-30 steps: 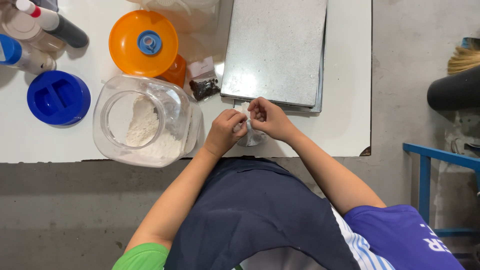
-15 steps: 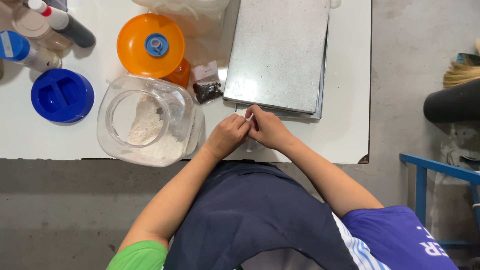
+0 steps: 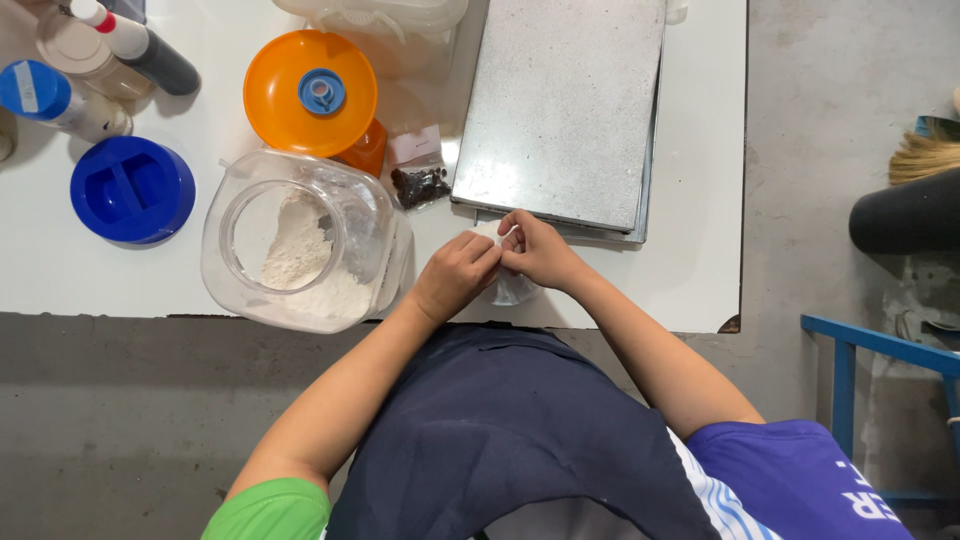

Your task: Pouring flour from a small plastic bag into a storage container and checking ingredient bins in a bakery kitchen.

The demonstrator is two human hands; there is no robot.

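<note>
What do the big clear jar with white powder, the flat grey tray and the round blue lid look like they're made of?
The big clear jar with white powder: probably clear plastic, since its see-through walls look faintly cloudy. The flat grey tray: likely sheet metal, with a dull mottled grey face and soft glare near one corner. The round blue lid: likely moulded plastic, in solid colour with a slight sheen and moulded recesses.

The open jar (image 3: pixel 305 245) holding flour (image 3: pixel 300 265) stands on the table (image 3: pixel 700 200), left of both hands. The lidded jar (image 3: pixel 312 95) sits behind it. The metal tray (image 3: pixel 565 105) lies right of both jars. The small packet (image 3: pixel 420 180) rests between the jars and the tray.
</note>
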